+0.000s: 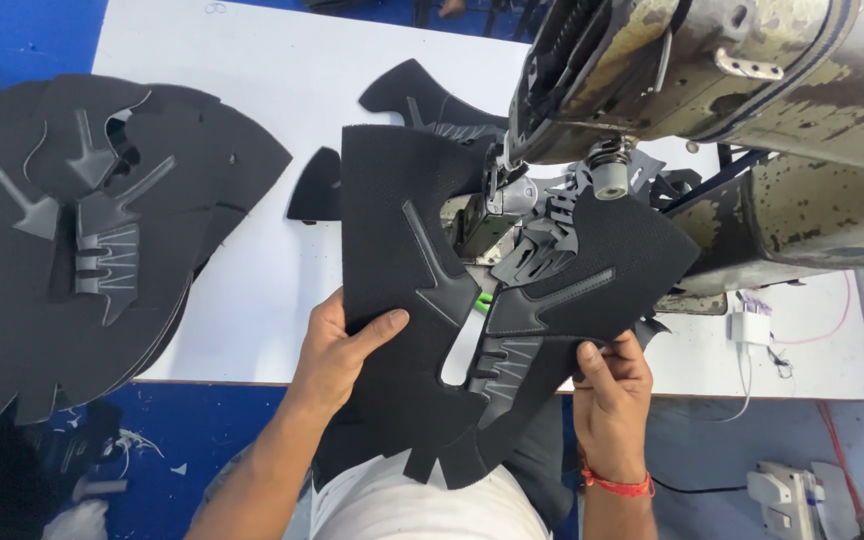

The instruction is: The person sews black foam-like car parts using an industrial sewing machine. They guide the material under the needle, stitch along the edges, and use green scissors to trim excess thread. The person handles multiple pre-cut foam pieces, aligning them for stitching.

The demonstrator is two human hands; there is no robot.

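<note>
Head view: both hands [337, 345] grip black shoe upper [402, 260] at sewing machine [712, 80].

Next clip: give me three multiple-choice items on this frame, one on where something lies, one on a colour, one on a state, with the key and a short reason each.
1. Where does the stack of black cut pieces lie?
A. left end of the white table
B. on the floor
C. on top of the sewing machine

2. What colour is the band on the right wrist?
A. green
B. red
C. white

3. How is the black shoe upper held?
A. left hand only
B. lying untouched
C. by both hands

Key: 1 A, the stack overhangs the table's left edge; 2 B, the band shows red; 3 C, the left hand and right hand each pinch an edge.
</note>
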